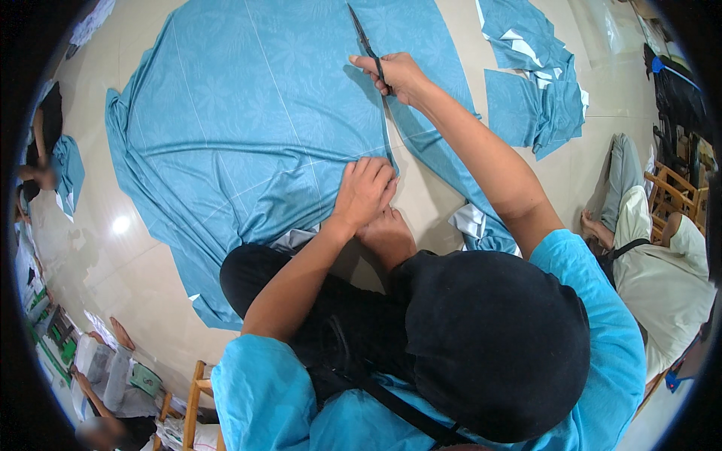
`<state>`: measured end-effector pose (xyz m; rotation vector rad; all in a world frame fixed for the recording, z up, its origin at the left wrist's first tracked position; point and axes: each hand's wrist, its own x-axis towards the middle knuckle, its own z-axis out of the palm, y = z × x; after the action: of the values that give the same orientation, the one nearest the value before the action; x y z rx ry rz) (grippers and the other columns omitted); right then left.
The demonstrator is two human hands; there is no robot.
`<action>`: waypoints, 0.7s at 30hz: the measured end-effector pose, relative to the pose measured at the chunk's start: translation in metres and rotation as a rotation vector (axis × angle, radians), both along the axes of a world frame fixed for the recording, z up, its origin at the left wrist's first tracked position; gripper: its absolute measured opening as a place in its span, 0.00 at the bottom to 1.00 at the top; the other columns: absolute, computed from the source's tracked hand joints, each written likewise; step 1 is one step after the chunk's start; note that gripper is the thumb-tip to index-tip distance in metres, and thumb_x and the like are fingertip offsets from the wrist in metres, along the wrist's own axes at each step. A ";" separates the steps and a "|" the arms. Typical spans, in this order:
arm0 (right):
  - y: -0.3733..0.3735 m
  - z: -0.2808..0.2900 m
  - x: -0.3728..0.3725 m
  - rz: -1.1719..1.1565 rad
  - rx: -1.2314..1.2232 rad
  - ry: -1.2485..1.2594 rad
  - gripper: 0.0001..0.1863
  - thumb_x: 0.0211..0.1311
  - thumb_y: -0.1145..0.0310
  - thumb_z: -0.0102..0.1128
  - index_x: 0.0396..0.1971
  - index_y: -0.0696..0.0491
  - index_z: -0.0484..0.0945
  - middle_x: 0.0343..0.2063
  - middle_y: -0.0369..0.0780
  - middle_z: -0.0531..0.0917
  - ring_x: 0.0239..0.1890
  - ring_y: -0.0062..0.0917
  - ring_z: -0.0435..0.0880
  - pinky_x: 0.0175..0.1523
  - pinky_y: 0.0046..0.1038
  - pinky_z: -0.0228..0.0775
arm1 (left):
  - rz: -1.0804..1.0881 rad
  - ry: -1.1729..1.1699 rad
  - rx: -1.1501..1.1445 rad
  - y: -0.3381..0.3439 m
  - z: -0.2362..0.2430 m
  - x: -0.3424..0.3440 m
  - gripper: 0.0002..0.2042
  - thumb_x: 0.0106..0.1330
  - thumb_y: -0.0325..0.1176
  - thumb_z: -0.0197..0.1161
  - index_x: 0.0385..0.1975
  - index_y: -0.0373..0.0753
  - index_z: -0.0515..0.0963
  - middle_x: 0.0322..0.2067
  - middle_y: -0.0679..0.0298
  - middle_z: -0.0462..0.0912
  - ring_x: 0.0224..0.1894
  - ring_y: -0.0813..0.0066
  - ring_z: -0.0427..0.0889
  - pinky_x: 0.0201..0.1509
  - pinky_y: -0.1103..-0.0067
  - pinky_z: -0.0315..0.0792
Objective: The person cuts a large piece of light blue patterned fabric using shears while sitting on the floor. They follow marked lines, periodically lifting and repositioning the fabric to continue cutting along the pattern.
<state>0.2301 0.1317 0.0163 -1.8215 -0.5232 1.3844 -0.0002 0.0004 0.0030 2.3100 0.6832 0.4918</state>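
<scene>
A large teal-blue cloth (248, 90) with a faint leaf pattern and thin white lines lies spread over the floor. My right hand (398, 77) grips dark-handled scissors (363, 36), their blades pointing away from me over the cloth. Below this hand the cloth is parted, with a strip (425, 135) to the right of the cut. Nearer to me, my left hand (365, 189) has its fingers closed on the cloth's cut edge, where folds gather. It rests just above my bare foot (389, 234).
Cut pieces of the same cloth (530, 109), with white undersides, lie at the right. A bunched end with white (470, 224) lies by my right forearm. People sit on the floor at both sides. A wooden stool (197, 402) stands at lower left, wooden furniture (669, 192) at right.
</scene>
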 end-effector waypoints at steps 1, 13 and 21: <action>0.001 0.001 0.000 -0.009 0.002 0.006 0.30 0.55 0.46 0.88 0.29 0.60 0.84 0.19 0.36 0.77 0.19 0.21 0.74 0.24 0.26 0.63 | -0.001 0.001 0.014 0.000 0.000 0.000 0.10 0.67 0.33 0.73 0.43 0.42 0.80 0.48 0.64 0.82 0.52 0.60 0.80 0.53 0.64 0.69; 0.024 0.001 0.004 -0.023 0.021 0.026 0.31 0.54 0.46 0.87 0.31 0.62 0.86 0.19 0.35 0.77 0.19 0.19 0.74 0.24 0.24 0.61 | 0.009 -0.018 0.031 0.001 0.000 0.001 0.10 0.66 0.33 0.73 0.42 0.43 0.80 0.47 0.65 0.82 0.51 0.62 0.80 0.53 0.65 0.69; 0.025 -0.003 0.004 -0.019 0.036 0.012 0.30 0.54 0.47 0.89 0.30 0.61 0.86 0.19 0.37 0.79 0.19 0.20 0.75 0.23 0.24 0.62 | 0.009 -0.019 0.018 0.000 -0.001 0.001 0.10 0.66 0.33 0.73 0.42 0.42 0.80 0.47 0.65 0.82 0.51 0.61 0.80 0.53 0.65 0.69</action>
<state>0.2341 0.1571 0.0132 -1.7838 -0.5200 1.3638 0.0006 0.0004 0.0018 2.3166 0.6832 0.5259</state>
